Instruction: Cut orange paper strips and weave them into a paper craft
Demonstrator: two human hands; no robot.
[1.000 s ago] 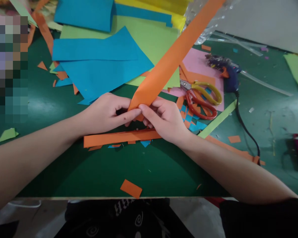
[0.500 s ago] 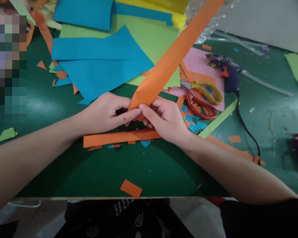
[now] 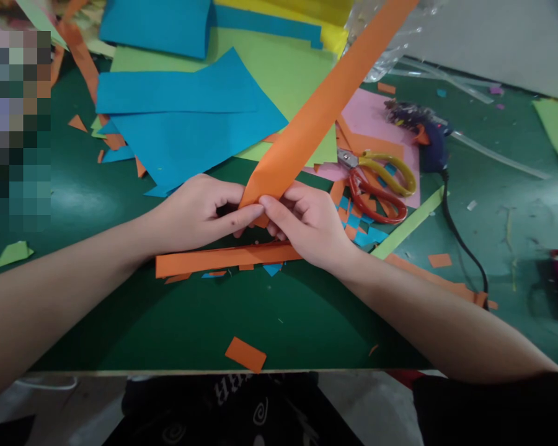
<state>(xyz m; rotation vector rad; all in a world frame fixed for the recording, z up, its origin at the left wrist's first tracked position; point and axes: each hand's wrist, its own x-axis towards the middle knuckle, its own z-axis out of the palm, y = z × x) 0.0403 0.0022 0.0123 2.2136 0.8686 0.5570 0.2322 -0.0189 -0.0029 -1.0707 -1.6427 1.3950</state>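
Observation:
A long orange paper strip (image 3: 320, 105) slants from between my hands up to the top edge of the view. My left hand (image 3: 209, 210) pinches its lower end from the left, thumb on top. From the right, my right hand (image 3: 311, 220) grips the same end, its thumb tip meeting the left thumb. The strip's end bends under at the thumbs; the fingers beneath are partly hidden. Just below my hands lies a folded orange paper strip (image 3: 223, 260) on the green table (image 3: 167, 328), partly covered by the right hand.
Blue paper (image 3: 190, 136) and light green paper (image 3: 279, 74) lie beyond my hands. To the right are scissors (image 3: 381, 186) with red and yellow handles, a glue gun (image 3: 434, 145) with its cord, and paper scraps. An orange scrap (image 3: 245, 354) lies near the front edge.

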